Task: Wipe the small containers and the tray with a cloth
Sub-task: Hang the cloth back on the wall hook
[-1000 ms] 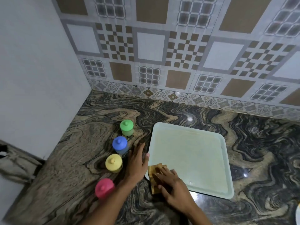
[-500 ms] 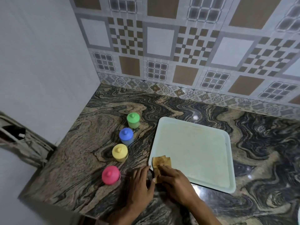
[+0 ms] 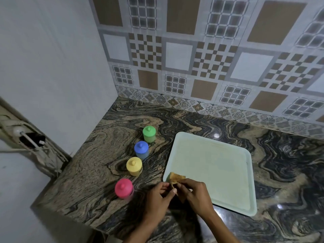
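Both hands, left hand [image 3: 160, 195] and right hand [image 3: 196, 193], pinch the cloth [image 3: 176, 178] at the tray [image 3: 210, 165] corner, lower centre of frame.

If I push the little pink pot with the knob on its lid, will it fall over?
Probably not: the small pink plastic container looks squat, so it would likely slide on the glossy stone counter. It seems light, being small and plastic. Tipped, its round body might roll.
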